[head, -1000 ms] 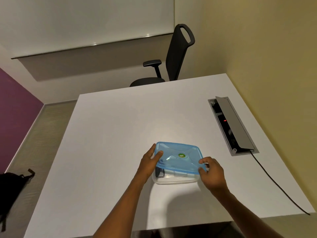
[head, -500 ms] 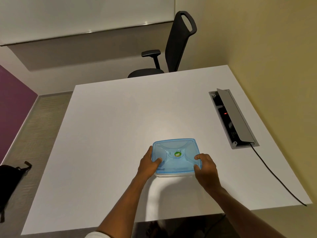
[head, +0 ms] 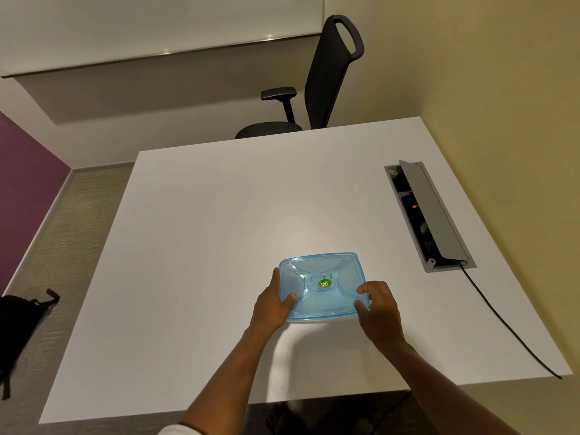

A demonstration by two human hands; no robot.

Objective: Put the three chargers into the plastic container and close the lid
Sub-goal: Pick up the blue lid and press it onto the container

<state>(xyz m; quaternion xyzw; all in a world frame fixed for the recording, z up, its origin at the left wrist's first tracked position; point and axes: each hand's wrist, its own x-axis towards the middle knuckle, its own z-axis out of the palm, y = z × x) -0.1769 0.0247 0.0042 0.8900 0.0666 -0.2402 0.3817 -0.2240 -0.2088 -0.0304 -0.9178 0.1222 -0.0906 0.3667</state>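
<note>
A translucent blue lid (head: 323,285) with a green round sticker lies flat on the clear plastic container (head: 314,321), of which only a thin white strip shows at the near edge. My left hand (head: 271,306) grips the lid's left side, thumb pressing on top. My right hand (head: 378,306) holds the right side, thumb and fingers curled on the lid's edge. The chargers are hidden under the lid.
The white table (head: 219,230) has an open cable hatch (head: 428,215) at the right with a black cable (head: 508,328) running to the near right corner. A black office chair (head: 314,89) stands beyond the far edge. A black bag (head: 18,328) lies on the floor, left.
The lid was tilted above the container a second ago; it has come down flat onto it. Both hands have stayed on its sides, pressing.
</note>
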